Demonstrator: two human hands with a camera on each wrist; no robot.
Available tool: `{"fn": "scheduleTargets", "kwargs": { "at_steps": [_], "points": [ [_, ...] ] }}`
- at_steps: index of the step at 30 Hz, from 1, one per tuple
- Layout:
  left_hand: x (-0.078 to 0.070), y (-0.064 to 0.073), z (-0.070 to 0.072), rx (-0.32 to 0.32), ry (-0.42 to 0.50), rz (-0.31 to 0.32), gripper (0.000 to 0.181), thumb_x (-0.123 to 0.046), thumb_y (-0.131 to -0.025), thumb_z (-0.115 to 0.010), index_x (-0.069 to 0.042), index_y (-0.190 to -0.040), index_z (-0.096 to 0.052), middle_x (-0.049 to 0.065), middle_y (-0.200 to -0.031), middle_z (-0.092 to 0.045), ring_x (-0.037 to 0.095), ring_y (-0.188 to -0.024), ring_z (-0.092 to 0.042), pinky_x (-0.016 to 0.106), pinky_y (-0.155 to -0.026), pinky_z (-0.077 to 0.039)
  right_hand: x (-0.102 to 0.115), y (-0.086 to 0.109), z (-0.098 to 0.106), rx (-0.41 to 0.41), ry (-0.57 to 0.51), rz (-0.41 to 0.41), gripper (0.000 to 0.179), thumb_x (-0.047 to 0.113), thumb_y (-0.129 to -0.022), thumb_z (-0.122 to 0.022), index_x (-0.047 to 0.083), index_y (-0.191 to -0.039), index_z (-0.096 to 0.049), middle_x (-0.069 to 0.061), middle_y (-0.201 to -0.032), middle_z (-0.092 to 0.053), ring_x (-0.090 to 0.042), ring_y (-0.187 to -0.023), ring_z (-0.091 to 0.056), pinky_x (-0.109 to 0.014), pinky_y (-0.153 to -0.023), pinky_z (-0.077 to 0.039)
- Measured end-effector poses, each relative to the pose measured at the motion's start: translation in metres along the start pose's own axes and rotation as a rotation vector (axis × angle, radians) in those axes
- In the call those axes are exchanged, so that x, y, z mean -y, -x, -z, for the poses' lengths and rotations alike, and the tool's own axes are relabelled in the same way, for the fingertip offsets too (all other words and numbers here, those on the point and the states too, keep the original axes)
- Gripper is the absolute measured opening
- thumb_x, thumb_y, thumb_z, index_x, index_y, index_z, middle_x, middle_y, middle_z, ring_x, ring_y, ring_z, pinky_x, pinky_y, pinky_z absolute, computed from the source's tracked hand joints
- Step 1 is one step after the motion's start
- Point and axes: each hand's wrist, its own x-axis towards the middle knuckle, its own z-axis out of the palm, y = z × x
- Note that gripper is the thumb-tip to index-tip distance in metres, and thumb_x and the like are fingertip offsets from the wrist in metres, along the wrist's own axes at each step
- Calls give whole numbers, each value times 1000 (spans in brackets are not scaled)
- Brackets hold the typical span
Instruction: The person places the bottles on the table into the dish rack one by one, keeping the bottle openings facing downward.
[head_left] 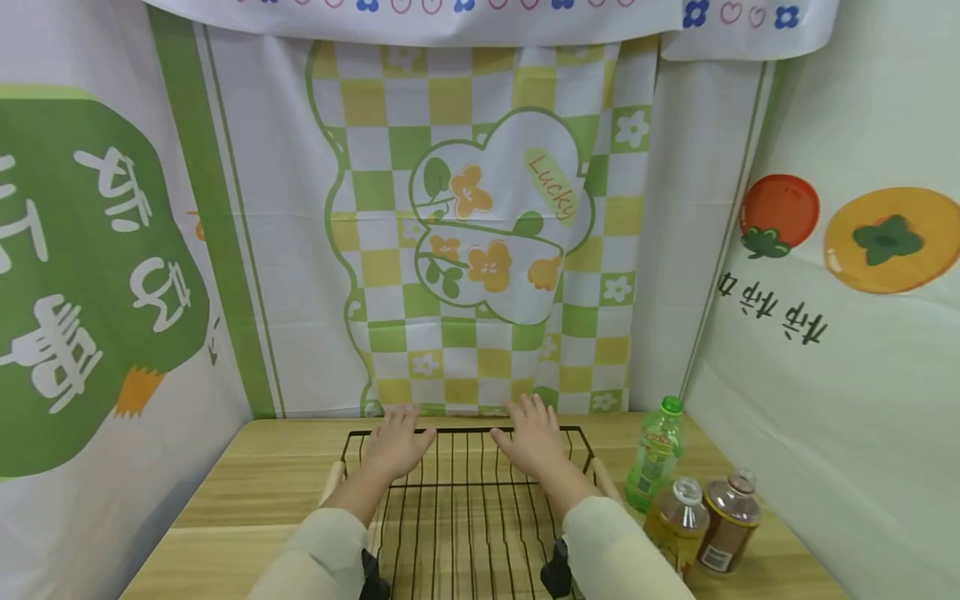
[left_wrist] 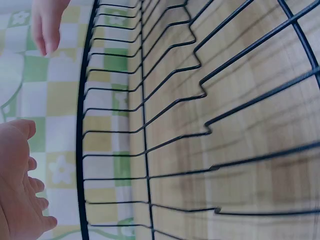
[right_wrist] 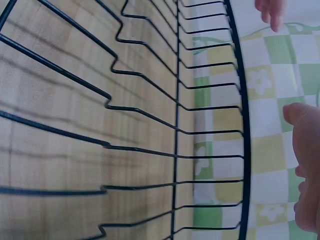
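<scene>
A black wire rack with pale wooden side bars stands on the wooden table in front of the person. Over its far left part the left hand reaches out, fingers spread and holding nothing. The right hand does likewise over the far right part, thumb pointing inward. In the left wrist view, the left hand shows beyond the rack's dark top rail. From the right wrist, the right hand appears just past that rail, apart from it.
To the right of the rack stand a green-capped bottle, an open bottle of yellowish drink and a brown-labelled bottle. Printed cloth hangs behind the table, and more cloth walls close in both sides.
</scene>
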Motion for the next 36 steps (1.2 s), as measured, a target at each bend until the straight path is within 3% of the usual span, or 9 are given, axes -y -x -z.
{"fn": "scheduleTargets", "kwargs": {
  "at_steps": [9,18,21,28,36],
  "points": [
    [11,12,31,17,174,-19,68,-34,-102,-48,5,-153,-24,29,-157,-26,47,-146,-22,61,-117,-23,-2,11,20,18,-115,35,63,31,-96,-62,4,-148,-40,-24,-156,-33,-43,-147,-22,-61,-118,-21],
    [28,31,55,78,352,31,75,-47,-102,-43,-6,-158,-12,27,-160,-19,51,-136,-39,65,-105,-38,-6,27,38,-5,-273,7,68,29,-94,-65,8,-151,-36,-17,-154,-39,-42,-143,-33,-60,-114,-31],
    [38,39,64,75,384,44,77,-48,-102,-43,-7,-158,-9,27,-161,-16,53,-137,-35,66,-105,-37,-10,34,44,-8,-312,-15,71,31,-94,-65,10,-153,-32,-19,-155,-36,-42,-141,-35,-62,-111,-34],
    [61,54,79,62,430,60,78,-46,-103,-42,-6,-158,-3,28,-162,-6,51,-147,-9,68,-115,-17,-25,46,58,-23,-367,-37,75,36,-95,-63,13,-156,-24,-24,-157,-28,-47,-142,-30,-68,-109,-31],
    [78,70,80,62,485,51,75,-42,-106,-38,-1,-157,0,27,-162,0,50,-148,-4,65,-117,-12,-37,62,77,-65,-386,-22,77,36,-96,-62,10,-156,-22,-22,-159,-25,-47,-144,-25,-69,-111,-28]
  ]
}}
